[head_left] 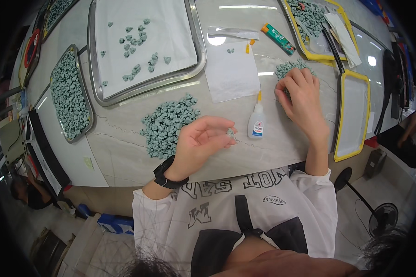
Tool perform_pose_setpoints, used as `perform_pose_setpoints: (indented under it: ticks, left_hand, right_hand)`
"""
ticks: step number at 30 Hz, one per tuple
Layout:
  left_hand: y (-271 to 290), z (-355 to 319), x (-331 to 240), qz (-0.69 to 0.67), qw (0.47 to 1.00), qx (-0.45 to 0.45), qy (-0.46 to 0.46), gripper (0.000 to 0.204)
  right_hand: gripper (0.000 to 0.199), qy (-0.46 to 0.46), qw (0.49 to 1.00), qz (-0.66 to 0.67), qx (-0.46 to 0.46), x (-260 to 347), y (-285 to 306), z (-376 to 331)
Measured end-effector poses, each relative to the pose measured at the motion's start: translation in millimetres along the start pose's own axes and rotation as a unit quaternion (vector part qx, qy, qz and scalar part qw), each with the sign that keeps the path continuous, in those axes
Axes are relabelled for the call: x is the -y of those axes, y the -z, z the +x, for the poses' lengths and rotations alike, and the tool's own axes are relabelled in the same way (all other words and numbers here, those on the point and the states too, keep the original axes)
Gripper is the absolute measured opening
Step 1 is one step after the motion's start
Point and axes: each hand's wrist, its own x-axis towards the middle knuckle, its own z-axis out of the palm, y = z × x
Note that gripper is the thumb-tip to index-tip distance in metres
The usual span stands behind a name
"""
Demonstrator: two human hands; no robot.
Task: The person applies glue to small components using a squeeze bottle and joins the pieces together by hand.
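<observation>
My left hand (201, 141), with a black watch on its wrist, pinches a small grey-green piece (230, 133) between thumb and fingertips. Just left of it lies a heap of grey-green heart-like pieces (164, 131) on the table. To the right, my right hand (302, 94) is bent down over a smaller pile of little green pieces (284, 69), its fingers curled in. Whatever those fingers pinch is hidden. Between the hands stands or lies a white glue bottle (256, 122) with a yellow nozzle; which, I cannot tell.
A metal tray (201, 60) with white paper holds scattered pieces. Left of it is a full tray of pieces (69, 94). A white sheet (231, 78), a green tube (278, 39), a filled yellow-rimmed tray (326, 57) and a yellow-rimmed frame (339, 120) lie farther right.
</observation>
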Motion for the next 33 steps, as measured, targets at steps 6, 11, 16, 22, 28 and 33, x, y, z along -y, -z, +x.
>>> perform_pose_setpoints:
  ticks: [6, 11, 16, 22, 28, 33]
  left_hand:
    - [-1.9, 1.2, -3.3, 0.003, 1.0, 0.002, 0.012, 0.026]
    - [1.0, -4.6, 1.2, -0.007, 1.0, -0.018, -0.023, 0.029]
    - [-0.4, -2.1, 10.9, 0.053, 0.983, 0.026, -0.171, 0.029]
    - [1.2, -7.4, 6.9, 0.082, 0.98, -0.009, -0.181, 0.026]
    - [5.7, 6.0, 6.9, 0.199, 0.954, -0.004, -0.226, 0.028]
    - [3.3, -8.1, -4.2, 0.249, 0.932, -0.055, -0.256, 0.025]
  right_hand:
    - [0.014, 0.013, 1.0, -0.013, -0.021, -1.7, -2.7, -2.2]
    - [0.018, 0.079, 0.968, 0.223, -0.08, 44.8, 17.5, -16.4]
    - [0.022, 0.097, 0.935, 0.331, -0.087, 82.5, -10.1, -18.7]
    - [0.019, 0.061, 0.927, 0.364, -0.072, 89.0, -16.3, -18.6]
    - [0.013, -0.005, 0.901, 0.433, -0.028, 82.5, -20.7, -12.6]
    - [0.012, -0.031, 0.871, 0.489, -0.026, 97.6, -23.3, -12.2]
